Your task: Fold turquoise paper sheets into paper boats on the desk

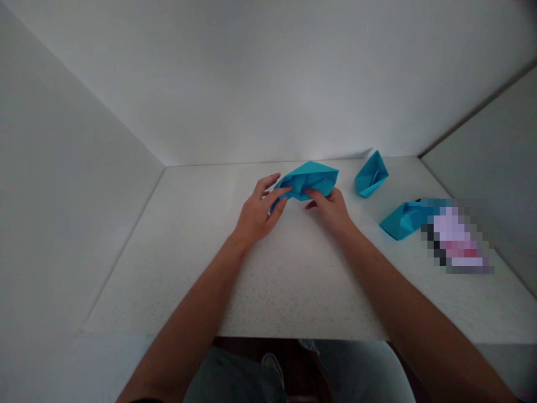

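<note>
Between my two hands is a blue folded paper boat (312, 174), lifted near the back of the white table and turned so its hollow side faces me. My left hand (262, 210) grips its left end, index finger laid across the folds and thumb close below. With thumb and fingers, my right hand (331, 208) pinches the lower right edge. The fingertips behind the paper are hidden. A second blue paper boat (371, 174) stands to the right, by the back wall. Nearer me on the right lies a third blue paper boat (400, 220), its right end covered by blurring.
A pixelated object (457, 238) lies at the right, touching or overlapping the third boat in view. White walls (268, 84) enclose the table (285, 280) at the back and sides. The table's front edge runs above my legs.
</note>
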The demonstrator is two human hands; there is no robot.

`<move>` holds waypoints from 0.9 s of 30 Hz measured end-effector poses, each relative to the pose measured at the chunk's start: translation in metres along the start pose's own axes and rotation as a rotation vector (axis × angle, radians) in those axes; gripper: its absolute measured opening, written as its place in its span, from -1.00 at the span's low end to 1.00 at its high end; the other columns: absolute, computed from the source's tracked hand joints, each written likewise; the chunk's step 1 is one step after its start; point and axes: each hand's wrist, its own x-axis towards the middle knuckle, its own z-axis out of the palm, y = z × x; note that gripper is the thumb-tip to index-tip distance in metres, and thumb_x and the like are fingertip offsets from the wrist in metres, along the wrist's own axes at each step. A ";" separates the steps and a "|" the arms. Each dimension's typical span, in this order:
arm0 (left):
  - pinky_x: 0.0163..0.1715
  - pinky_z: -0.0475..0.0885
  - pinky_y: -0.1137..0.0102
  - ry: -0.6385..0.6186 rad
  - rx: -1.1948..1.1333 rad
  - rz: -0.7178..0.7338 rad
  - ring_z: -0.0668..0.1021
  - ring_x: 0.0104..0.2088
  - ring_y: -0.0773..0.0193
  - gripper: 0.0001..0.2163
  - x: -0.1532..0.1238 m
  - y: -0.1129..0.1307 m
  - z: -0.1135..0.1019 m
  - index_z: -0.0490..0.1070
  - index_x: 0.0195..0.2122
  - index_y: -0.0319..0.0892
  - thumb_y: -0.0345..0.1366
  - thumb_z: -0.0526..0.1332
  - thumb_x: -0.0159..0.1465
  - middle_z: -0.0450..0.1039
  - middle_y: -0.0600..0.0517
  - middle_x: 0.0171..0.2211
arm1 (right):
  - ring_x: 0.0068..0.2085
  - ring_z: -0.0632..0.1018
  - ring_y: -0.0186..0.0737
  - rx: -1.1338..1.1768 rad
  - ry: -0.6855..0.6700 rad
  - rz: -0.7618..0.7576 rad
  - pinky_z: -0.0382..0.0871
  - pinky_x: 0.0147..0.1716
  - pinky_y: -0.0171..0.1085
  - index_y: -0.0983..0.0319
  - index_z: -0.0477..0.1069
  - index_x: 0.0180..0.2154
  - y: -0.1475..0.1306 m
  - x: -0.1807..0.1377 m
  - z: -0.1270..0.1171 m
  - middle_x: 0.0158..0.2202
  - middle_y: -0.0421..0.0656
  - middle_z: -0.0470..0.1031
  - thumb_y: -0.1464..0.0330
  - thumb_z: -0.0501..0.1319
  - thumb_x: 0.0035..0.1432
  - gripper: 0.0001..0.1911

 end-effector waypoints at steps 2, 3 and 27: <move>0.35 0.54 0.03 0.017 0.001 -0.012 0.50 0.39 0.02 -0.65 0.000 -0.001 -0.001 0.48 0.30 0.01 -0.04 0.09 0.63 0.34 -0.19 0.41 | -0.30 0.66 -0.08 0.057 -0.002 0.031 0.65 -0.46 -0.20 0.15 0.63 -0.35 0.000 0.000 0.000 -0.33 -0.13 0.70 0.10 0.46 -0.04 -0.71; 0.37 0.52 0.01 0.024 -0.003 -0.015 0.50 0.39 0.01 -0.63 0.001 0.000 -0.002 0.46 0.32 0.00 -0.01 0.10 0.63 0.34 -0.20 0.41 | -0.29 0.66 -0.07 0.087 -0.003 0.047 0.66 -0.46 -0.20 0.14 0.62 -0.34 0.000 -0.001 0.000 -0.31 -0.13 0.70 0.11 0.45 -0.06 -0.72; 0.15 0.62 0.16 0.123 0.068 -0.160 0.65 0.13 0.09 -0.75 0.004 -0.012 -0.007 0.59 0.08 -0.07 -0.43 0.34 0.41 0.60 -0.10 0.13 | -0.26 0.58 -0.12 -0.185 0.184 -0.293 0.57 -0.25 -0.12 0.03 0.41 0.11 0.005 0.006 -0.021 -0.20 -0.21 0.56 0.20 0.44 0.17 -0.50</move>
